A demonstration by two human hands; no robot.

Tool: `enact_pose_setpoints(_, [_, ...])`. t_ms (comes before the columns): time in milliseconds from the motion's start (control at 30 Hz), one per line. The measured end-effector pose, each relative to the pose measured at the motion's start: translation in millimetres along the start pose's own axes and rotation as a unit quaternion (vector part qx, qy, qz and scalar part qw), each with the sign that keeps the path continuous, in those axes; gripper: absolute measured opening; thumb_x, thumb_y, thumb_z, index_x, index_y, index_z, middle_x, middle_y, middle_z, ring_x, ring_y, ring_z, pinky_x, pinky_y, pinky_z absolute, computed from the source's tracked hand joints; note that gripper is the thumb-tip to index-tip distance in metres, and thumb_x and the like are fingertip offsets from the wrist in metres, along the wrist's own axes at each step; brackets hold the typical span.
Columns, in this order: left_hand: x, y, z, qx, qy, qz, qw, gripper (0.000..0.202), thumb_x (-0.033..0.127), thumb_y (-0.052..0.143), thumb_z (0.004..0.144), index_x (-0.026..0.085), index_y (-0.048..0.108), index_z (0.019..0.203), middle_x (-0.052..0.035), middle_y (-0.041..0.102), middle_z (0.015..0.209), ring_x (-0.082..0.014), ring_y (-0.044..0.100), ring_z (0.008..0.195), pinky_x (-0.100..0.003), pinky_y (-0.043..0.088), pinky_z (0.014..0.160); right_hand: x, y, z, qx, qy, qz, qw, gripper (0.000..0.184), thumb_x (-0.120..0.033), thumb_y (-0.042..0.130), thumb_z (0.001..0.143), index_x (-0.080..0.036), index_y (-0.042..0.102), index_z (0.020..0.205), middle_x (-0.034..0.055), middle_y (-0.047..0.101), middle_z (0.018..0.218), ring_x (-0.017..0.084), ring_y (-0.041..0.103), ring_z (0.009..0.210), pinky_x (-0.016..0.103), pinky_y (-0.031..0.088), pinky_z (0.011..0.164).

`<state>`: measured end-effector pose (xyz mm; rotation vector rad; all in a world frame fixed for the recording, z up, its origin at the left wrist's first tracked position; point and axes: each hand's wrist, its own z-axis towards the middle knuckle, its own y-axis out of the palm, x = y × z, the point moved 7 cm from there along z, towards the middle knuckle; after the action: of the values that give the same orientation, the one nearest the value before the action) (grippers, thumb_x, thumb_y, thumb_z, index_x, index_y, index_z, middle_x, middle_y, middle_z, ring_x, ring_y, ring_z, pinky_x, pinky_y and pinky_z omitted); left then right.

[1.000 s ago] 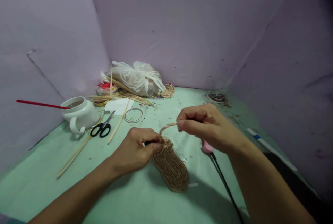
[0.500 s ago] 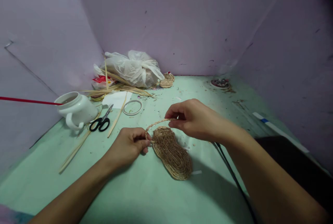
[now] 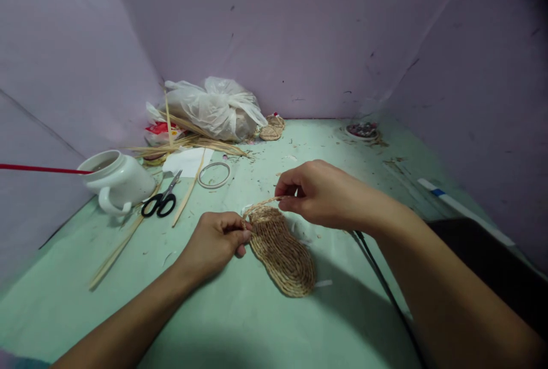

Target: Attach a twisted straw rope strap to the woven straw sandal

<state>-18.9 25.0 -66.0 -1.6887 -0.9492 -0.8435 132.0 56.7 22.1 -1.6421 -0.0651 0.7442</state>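
Note:
A brown oval piece of coiled woven straw lies flat on the pale green table. My left hand is closed, pinching the piece's left upper edge. My right hand is closed too, pinching the loose braided straw cord that runs from the oval's top edge. The cord lies close along the rim between both hands.
Black scissors, a white mug with a red stick, a ring, long straw strips and a plastic bag sit at the left and back. A black cable runs under my right arm. Purple walls enclose the table.
The woven oval has been laid flat on the table. My right hand has lowered the cord toward the oval's rim. A pink object by my right hand is now hidden.

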Motion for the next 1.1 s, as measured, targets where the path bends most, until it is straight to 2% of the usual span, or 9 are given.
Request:
enact_pose_setpoints(200, [-1.3,-1.1,-0.7,0.016,0.018,0.041,0.999,0.01,0.019,0.055,0.069,0.014,0.06,0.062,0.0057,0.048,0.046,-0.007,0.047,0.04,-0.019,0.034,0.043,3.1,2.9,0.9,-0.013,0.011,-0.009,1.0,0.012,-0.023,0.056,0.07,-0.022,0.067,0.072,-0.0019,0.062,0.061,0.009,0.045,0.049,0.022,0.029,0.046])
enact_pose_setpoints(400, [0.2,-3.7,-3.9,0.016,0.037,0.078,0.996,0.013,0.023,0.055,0.072,0.015,0.06,0.063,0.0047,0.05,0.044,-0.008,0.048,0.043,-0.019,0.036,0.046,2.1,1.7,0.0,-0.01,0.013,-0.01,1.0,0.012,-0.024,0.056,0.071,-0.022,0.068,0.073,-0.0018,0.063,0.061,0.009,0.045,0.05,0.022,0.029,0.046])
enact_pose_setpoints(767, [-4.0,-1.4,-1.4,0.0,0.019,0.064,0.998,0.011,0.022,0.056,0.07,0.015,0.06,0.063,0.0053,0.048,0.047,-0.008,0.048,0.043,-0.019,0.036,0.045,7.4,6.8,2.0,-0.026,0.023,-0.044,0.998,0.013,-0.027,0.056,0.071,-0.024,0.068,0.073,-0.0014,0.064,0.063,0.01,0.047,0.05,0.023,0.03,0.047])
enact_pose_setpoints(1100, [-5.1,-1.8,-0.8,0.007,0.023,0.068,0.997,0.012,0.024,0.056,0.07,0.015,0.059,0.062,0.0052,0.048,0.045,-0.0083,0.047,0.041,-0.019,0.035,0.044,9.8,8.4,1.2,-0.043,0.031,-0.058,0.997,0.014,-0.029,0.055,0.071,-0.025,0.068,0.075,-0.0015,0.064,0.062,0.011,0.048,0.051,0.023,0.03,0.047])
